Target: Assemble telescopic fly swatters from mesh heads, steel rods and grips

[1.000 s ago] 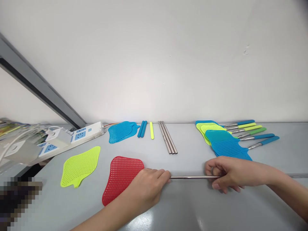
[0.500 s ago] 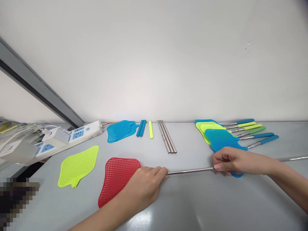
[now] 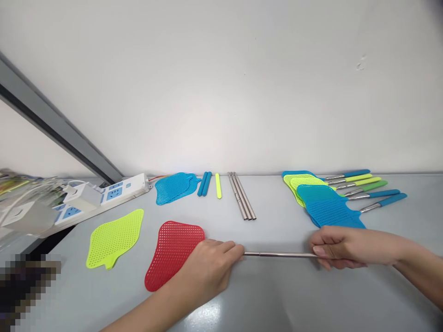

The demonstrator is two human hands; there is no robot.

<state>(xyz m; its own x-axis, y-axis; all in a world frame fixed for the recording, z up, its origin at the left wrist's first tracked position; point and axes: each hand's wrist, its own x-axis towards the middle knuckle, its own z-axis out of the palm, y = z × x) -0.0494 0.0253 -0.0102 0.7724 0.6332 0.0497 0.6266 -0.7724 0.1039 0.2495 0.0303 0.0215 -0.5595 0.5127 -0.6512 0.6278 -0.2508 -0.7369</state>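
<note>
The thin metal rod [image 3: 278, 254] is silvery with a faint pinkish tint, smooth and shiny, with a slight joint line near its left end. It runs nearly level across the view, above the front part of the grey desk [image 3: 263, 295], between the two hands. The left hand [image 3: 216, 260] is closed around one end, its knuckles uppermost, beside the red perforated swatter head [image 3: 175, 253]; whether the rod joins that head is hidden by the hand. The right hand [image 3: 334, 249] pinches the rod between thumb and curled fingers, just in front of the stacked blue swatter heads [image 3: 328, 205].
</note>
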